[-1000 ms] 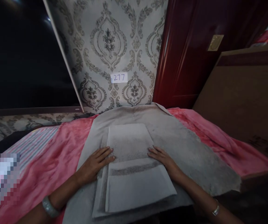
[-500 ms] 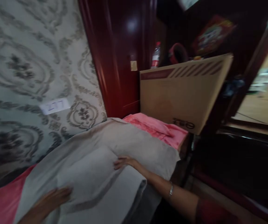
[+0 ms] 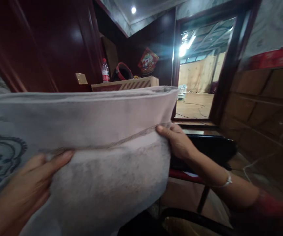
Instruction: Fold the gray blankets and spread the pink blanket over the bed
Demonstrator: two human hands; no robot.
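Note:
A thick, folded grey cloth (image 3: pixel 116 121) is held up in front of me, several layers showing along its top edge. Part of a dark ornamental pattern lies at its left, and I cannot tell if that is print on the cloth or wallpaper behind. My left hand (image 3: pixel 35 177) grips the cloth's lower left, thumb pressed on a crease. At the right end of the same crease, my right hand (image 3: pixel 178 139) pinches the cloth between thumb and fingers. Below the crease, the fabric hangs down and looks mottled. Most of the fingers are hidden behind it.
Behind the cloth, a cardboard box (image 3: pixel 141 82) shows its top edge, with a red-capped bottle (image 3: pixel 105 71) nearby. A dark chair (image 3: pixel 202 149) stands at the right. Beyond is a doorway (image 3: pixel 174 98); stacked brown boxes (image 3: pixel 261 101) line the right side.
The grey cloth was lying spread with both hands flat on it; now both hands grip it and it is raised upright. My view has swung right and up.

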